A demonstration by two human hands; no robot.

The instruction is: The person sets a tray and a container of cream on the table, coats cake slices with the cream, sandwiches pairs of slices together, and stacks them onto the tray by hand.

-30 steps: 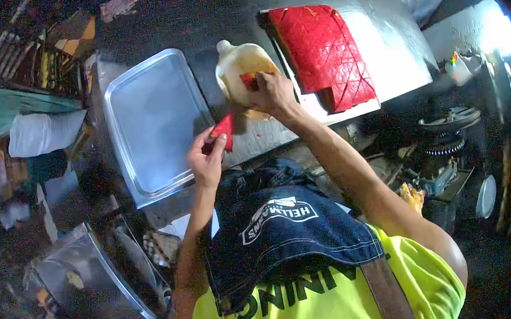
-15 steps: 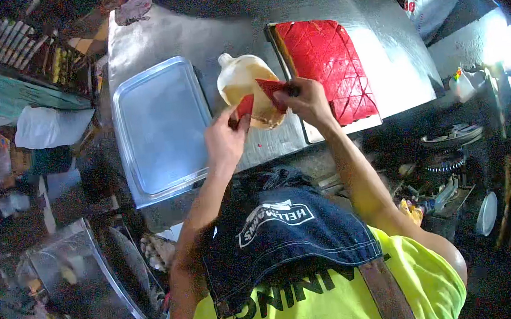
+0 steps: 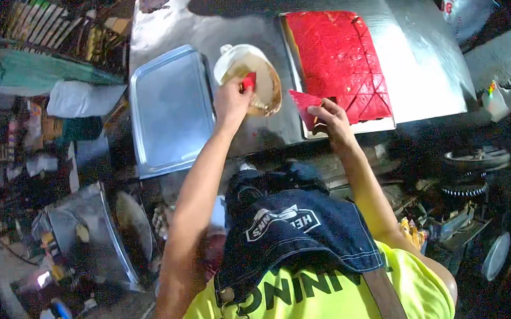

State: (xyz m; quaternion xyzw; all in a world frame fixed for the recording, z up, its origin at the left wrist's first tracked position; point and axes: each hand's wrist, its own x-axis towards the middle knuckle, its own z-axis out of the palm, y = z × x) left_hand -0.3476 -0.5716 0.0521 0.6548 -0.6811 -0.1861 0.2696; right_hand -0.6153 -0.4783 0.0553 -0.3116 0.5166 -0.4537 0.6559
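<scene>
The person's left hand [image 3: 234, 102] pinches a small red piece [image 3: 249, 81] between its fingertips, over the near part of an off-white container [image 3: 219, 70] with a pale, brownish coating inside. The piece may be touching the inner surface, though the blur makes that hard to judge. The right hand [image 3: 328, 119] grips a larger red triangle [image 3: 304, 104], its point angled up toward the container. The two hands are apart, the right one just beside the near left corner of a red slab [image 3: 338, 60].

The slab is scored with crossing lines into triangles and lies on a white board [image 3: 381, 124] on the metal tabletop [image 3: 424, 73]. Left of the container, a shallow metal tray [image 3: 172, 106] rests near the tabletop's left edge. Closer to the camera are the wearer's dark denim apron [image 3: 298, 242] and bright yellow shirt [image 3: 308, 306]. Beyond the right edge stands a whitish bottle [image 3: 500, 102].
</scene>
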